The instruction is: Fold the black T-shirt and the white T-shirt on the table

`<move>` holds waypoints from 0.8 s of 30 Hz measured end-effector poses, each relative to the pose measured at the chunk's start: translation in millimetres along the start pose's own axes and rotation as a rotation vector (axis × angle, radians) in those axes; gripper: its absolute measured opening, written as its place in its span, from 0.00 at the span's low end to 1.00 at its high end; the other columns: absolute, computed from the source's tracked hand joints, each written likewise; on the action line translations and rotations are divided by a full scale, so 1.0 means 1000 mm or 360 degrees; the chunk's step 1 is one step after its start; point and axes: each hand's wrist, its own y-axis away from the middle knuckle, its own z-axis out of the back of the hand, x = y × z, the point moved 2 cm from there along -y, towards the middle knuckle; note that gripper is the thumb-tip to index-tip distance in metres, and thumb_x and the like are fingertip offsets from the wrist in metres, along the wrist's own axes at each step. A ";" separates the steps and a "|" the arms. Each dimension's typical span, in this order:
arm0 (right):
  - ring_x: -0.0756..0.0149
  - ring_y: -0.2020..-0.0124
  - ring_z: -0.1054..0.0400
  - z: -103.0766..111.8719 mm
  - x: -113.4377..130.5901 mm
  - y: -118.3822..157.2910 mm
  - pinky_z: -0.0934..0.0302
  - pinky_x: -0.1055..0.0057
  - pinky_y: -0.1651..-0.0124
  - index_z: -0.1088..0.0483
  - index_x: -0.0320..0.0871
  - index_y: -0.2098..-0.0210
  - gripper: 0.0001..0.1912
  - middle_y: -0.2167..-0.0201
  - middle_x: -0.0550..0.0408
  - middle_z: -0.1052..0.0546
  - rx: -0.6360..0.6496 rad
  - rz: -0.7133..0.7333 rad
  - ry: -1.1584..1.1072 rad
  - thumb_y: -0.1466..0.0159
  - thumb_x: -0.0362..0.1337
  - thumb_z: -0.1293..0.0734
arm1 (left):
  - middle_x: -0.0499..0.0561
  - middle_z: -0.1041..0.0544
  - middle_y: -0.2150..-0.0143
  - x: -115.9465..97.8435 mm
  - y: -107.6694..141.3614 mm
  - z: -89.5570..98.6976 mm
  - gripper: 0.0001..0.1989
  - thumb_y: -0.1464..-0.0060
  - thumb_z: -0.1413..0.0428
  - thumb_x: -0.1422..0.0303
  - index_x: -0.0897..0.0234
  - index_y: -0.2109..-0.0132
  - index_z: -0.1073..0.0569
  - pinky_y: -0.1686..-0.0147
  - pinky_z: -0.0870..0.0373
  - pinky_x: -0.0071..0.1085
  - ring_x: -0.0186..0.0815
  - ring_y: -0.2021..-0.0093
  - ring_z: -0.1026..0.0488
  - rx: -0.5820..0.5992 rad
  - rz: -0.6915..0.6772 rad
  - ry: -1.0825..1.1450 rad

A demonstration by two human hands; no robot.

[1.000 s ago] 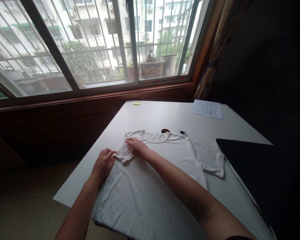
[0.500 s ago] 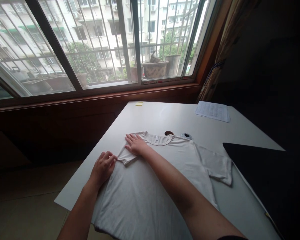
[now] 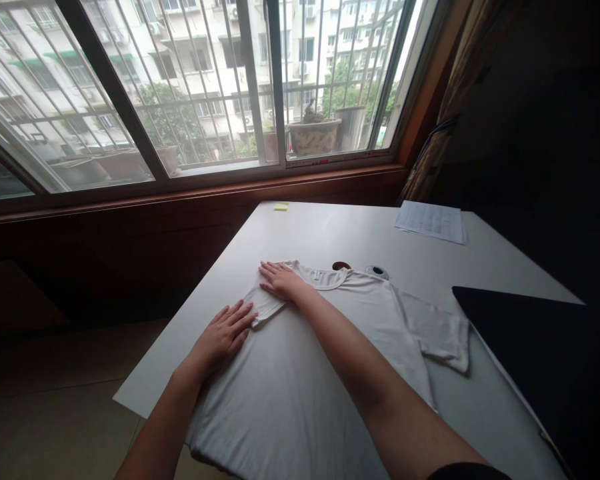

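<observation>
The left hand (image 3: pixel 224 335) lies palm down with its fingers straight and a little spread, gripping nothing, its fingertips at the cuff of the nearer short sleeve (image 3: pixel 269 308). The right hand (image 3: pixel 282 281) is likewise flat and unclenched, laid over the shoulder of the same sleeve, with its forearm crossing above the chest. The two hands are near each other but apart.

Under them, a white short-sleeved T-shirt (image 3: pixel 300 380) is spread on a white table (image 3: pixel 215 280), its collar (image 3: pixel 334 285) toward the window side and its lower end reaching the table's near edge. The other sleeve (image 3: pixel 437 330) stretches out to the right, lightly creased.

Just beyond the collar sit a brown ring-shaped object (image 3: pixel 341 265), partly hidden, and a pale roll (image 3: pixel 377 271) with a dark centre. Farther off are a yellow sticky note (image 3: pixel 281 207) and some printed sheets (image 3: pixel 430 221); a black panel (image 3: pixel 525 353) covers the right side. Behind the table stand a barred sliding window (image 3: pixel 282 120), a planter (image 3: pixel 314 138) outside it, and a gathered curtain (image 3: pixel 437 143).
</observation>
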 end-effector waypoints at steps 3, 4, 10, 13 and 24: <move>0.54 0.26 0.53 0.004 -0.017 0.004 0.56 0.49 0.28 0.42 0.46 0.29 0.29 0.26 0.47 0.46 -0.0062 -0.0060 -0.0012 0.25 0.48 0.45 | 0.48 0.39 0.27 -0.002 0.000 0.004 0.29 0.34 0.48 0.71 0.44 0.30 0.39 0.30 0.46 0.51 0.44 0.26 0.46 -0.0009 -0.0003 0.0012; 0.54 0.26 0.51 0.005 -0.021 0.006 0.54 0.48 0.28 0.40 0.47 0.30 0.27 0.27 0.47 0.44 -0.0085 -0.0072 -0.0016 0.25 0.47 0.44 | 0.48 0.39 0.27 -0.003 0.000 0.005 0.29 0.34 0.48 0.71 0.44 0.30 0.38 0.30 0.46 0.52 0.44 0.26 0.46 -0.0013 -0.0004 0.0016; 0.58 0.29 0.45 0.019 -0.025 0.024 0.49 0.50 0.29 0.32 0.45 0.35 0.22 0.30 0.47 0.37 -0.0260 -0.0051 -0.0027 0.25 0.36 0.43 | 0.47 0.41 0.26 -0.002 -0.001 0.005 0.28 0.32 0.49 0.67 0.43 0.29 0.40 0.30 0.45 0.55 0.47 0.26 0.47 0.0028 -0.0006 -0.0010; 0.59 0.29 0.45 0.023 -0.018 0.041 0.49 0.52 0.29 0.31 0.43 0.37 0.21 0.31 0.46 0.35 -0.0277 0.0071 -0.0025 0.26 0.36 0.42 | 0.49 0.41 0.26 -0.003 -0.001 0.007 0.28 0.32 0.49 0.64 0.46 0.28 0.43 0.31 0.45 0.58 0.49 0.25 0.51 0.0043 -0.0032 -0.0030; 0.57 0.26 0.53 0.015 -0.003 0.083 0.56 0.54 0.26 0.40 0.47 0.29 0.27 0.27 0.49 0.43 -0.0012 0.0226 0.0025 0.25 0.45 0.43 | 0.52 0.23 0.39 -0.026 -0.005 0.019 0.23 0.35 0.48 0.72 0.54 0.36 0.30 0.38 0.30 0.43 0.41 0.39 0.26 -0.0078 -0.0374 0.0197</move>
